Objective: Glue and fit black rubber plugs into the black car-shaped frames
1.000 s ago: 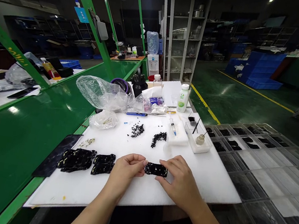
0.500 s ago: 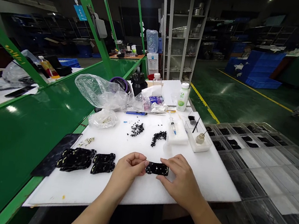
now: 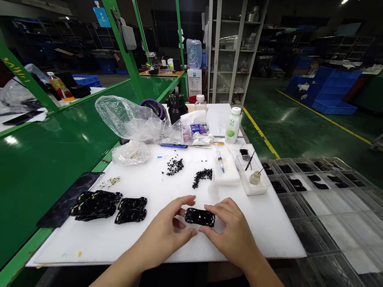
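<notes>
A small black car-shaped part (image 3: pixel 199 217), like a model car base with pale dots on it, lies at the front middle of the white work surface. My right hand (image 3: pixel 231 227) has its right end between thumb and fingers. My left hand (image 3: pixel 170 228) is spread around the left end, thumb below and index finger above, apart from the part as far as I can see. Similar black parts stand in a stack (image 3: pixel 96 204) and a pair (image 3: pixel 132 209) to the left. Beyond my hands are two heaps of tiny black pieces (image 3: pixel 174 166) (image 3: pixel 202 177).
Small pale pieces (image 3: pixel 111 181) lie behind the stack. A syringe (image 3: pixel 220 162) rests on a white pad, beside a clear tray holding a small jar (image 3: pixel 255 177). Behind are a blue pen (image 3: pixel 173 145), plastic bags (image 3: pixel 129 118) and a white bottle (image 3: pixel 233 125). Compartment trays (image 3: pixel 332 206) stand right.
My left thumb and fingers have parted from their pinch at the left end of the car-shaped part and spread around it. My right hand keeps its place.
</notes>
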### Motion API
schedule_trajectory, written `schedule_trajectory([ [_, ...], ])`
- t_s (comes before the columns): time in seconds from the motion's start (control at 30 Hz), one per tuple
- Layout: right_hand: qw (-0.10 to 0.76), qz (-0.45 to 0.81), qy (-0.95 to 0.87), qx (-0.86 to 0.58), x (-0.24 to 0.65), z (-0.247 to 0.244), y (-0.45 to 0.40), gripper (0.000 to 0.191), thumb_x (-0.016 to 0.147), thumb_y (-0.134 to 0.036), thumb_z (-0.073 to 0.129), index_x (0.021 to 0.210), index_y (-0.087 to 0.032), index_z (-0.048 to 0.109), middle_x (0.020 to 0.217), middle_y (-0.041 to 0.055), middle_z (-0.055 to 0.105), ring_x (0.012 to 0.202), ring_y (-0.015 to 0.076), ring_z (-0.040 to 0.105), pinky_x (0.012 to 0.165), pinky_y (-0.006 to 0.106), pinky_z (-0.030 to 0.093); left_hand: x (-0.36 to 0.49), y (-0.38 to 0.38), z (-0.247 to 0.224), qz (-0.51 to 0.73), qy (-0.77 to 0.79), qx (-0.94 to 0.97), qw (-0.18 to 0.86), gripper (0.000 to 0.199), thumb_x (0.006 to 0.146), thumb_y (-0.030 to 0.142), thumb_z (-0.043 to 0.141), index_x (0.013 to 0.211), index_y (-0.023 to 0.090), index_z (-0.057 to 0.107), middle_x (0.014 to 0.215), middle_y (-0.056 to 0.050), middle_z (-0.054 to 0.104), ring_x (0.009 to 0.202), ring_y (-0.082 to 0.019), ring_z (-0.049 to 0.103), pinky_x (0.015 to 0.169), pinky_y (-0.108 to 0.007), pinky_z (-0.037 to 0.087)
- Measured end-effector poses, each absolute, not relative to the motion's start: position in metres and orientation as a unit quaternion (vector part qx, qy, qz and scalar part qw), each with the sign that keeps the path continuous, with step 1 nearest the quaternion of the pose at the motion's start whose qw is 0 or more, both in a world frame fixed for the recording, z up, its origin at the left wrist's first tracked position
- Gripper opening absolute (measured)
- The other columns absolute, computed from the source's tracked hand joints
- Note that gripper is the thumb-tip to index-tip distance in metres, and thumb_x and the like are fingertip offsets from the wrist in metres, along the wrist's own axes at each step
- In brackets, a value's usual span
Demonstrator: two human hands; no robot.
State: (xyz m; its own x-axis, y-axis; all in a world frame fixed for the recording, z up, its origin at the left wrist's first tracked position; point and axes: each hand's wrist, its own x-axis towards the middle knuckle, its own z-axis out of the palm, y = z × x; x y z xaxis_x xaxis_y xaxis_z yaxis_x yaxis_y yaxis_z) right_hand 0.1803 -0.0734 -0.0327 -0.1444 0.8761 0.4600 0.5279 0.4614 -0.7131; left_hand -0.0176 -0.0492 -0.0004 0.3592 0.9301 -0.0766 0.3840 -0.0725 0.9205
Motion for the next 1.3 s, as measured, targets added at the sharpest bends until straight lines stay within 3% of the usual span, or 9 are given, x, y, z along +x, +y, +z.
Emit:
schedule_trajectory([
  [0.1, 0.446, 0.221, -0.734, -0.462, 0.181, -0.032, -0.074, 0.044, 0.071, -0.017, 0.081, 0.112, -0.023, 0.066, 0.088, 0.0016, 0.066, 0.091, 0.0222, 0.054, 0.08, 0.038, 0.05, -0.019, -0.048, 0.009, 0.229, 0.446, 0.765, 0.403, 0.043, 0.075, 0.023, 0.068, 0.117, 0.029, 0.064, 0.116, -0.005, 0.065, 0.083, -0.019, 0.06, 0.071, -0.029, 0.052],
  [0.23, 0.482, 0.259, -0.705, -0.45, 0.185, -0.03, -0.077, 0.048, 0.073, -0.021, 0.078, 0.118, -0.022, 0.061, 0.099, 0.0034, 0.065, 0.094, 0.0215, 0.056, 0.084, 0.037, 0.048, -0.02, -0.046, 0.015, 0.243, 0.447, 0.802, 0.313, 0.03, 0.078, 0.025, 0.067, 0.107, 0.027, 0.068, 0.096, -0.004, 0.07, 0.077, -0.019, 0.062, 0.069, -0.03, 0.051],
  [0.37, 0.551, 0.286, -0.638, -0.456, 0.19, -0.03, -0.077, 0.011, 0.088, -0.023, 0.056, 0.093, -0.02, 0.065, 0.081, 0.0019, 0.062, 0.078, 0.0182, 0.058, 0.071, 0.032, 0.047, -0.019, -0.049, 0.014, 0.288, 0.457, 0.8, 0.262, 0.028, 0.079, 0.025, 0.067, 0.107, 0.026, 0.066, 0.097, -0.005, 0.07, 0.08, -0.02, 0.063, 0.074, -0.031, 0.051],
  [0.43, 0.55, 0.291, -0.63, -0.464, 0.191, -0.03, -0.077, 0.017, 0.091, -0.024, 0.051, 0.081, -0.019, 0.065, 0.074, 0.0014, 0.06, 0.071, 0.0175, 0.057, 0.066, 0.031, 0.044, -0.016, -0.051, 0.014, 0.299, 0.45, 0.801, 0.26, 0.027, 0.079, 0.024, 0.067, 0.106, 0.025, 0.066, 0.096, -0.004, 0.07, 0.081, -0.02, 0.064, 0.076, -0.031, 0.05],
  [0.7, 0.52, 0.283, -0.646, -0.482, 0.189, -0.031, -0.077, 0.016, 0.086, -0.024, 0.054, 0.073, -0.018, 0.06, 0.068, 0.0005, 0.057, 0.065, 0.0162, 0.054, 0.061, 0.03, 0.042, -0.004, -0.053, 0.012, 0.31, 0.435, 0.79, 0.302, 0.025, 0.077, 0.02, 0.064, 0.101, 0.025, 0.065, 0.092, -0.003, 0.069, 0.08, -0.02, 0.064, 0.075, -0.031, 0.05],
  [0.97, 0.519, 0.307, -0.642, -0.474, 0.192, -0.036, -0.079, 0.02, 0.092, -0.032, 0.052, 0.087, -0.02, 0.067, 0.075, 0.0023, 0.063, 0.072, 0.0188, 0.06, 0.066, 0.031, 0.046, -0.01, -0.056, 0.016, 0.313, 0.455, 0.775, 0.306, 0.025, 0.075, 0.02, 0.064, 0.1, 0.025, 0.066, 0.091, -0.004, 0.069, 0.08, -0.021, 0.063, 0.074, -0.032, 0.05],
  [1.17, 0.475, 0.282, -0.654, -0.516, 0.194, -0.043, -0.089, 0.024, 0.091, -0.04, 0.054, 0.082, -0.023, 0.068, 0.074, 0.0022, 0.063, 0.071, 0.0199, 0.063, 0.063, 0.028, 0.049, -0.127, -0.067, 0.044, 0.321, 0.569, 0.732, 0.195, 0.027, 0.073, 0.028, 0.068, 0.1, 0.026, 0.068, 0.101, -0.007, 0.071, 0.093, -0.026, 0.064, 0.086, -0.034, 0.048],
  [1.3, 0.469, 0.221, -0.639, -0.568, 0.201, -0.073, -0.085, 0.027, 0.08, -0.055, 0.06, 0.078, -0.03, 0.071, 0.074, 0.0042, 0.066, 0.067, 0.0265, 0.066, 0.056, 0.034, 0.053, -0.273, -0.106, 0.05, 0.292, 0.784, 0.543, 0.065, 0.036, 0.07, 0.045, 0.07, 0.099, 0.025, 0.068, 0.097, -0.006, 0.072, 0.082, -0.028, 0.065, 0.072, -0.033, 0.049],
])
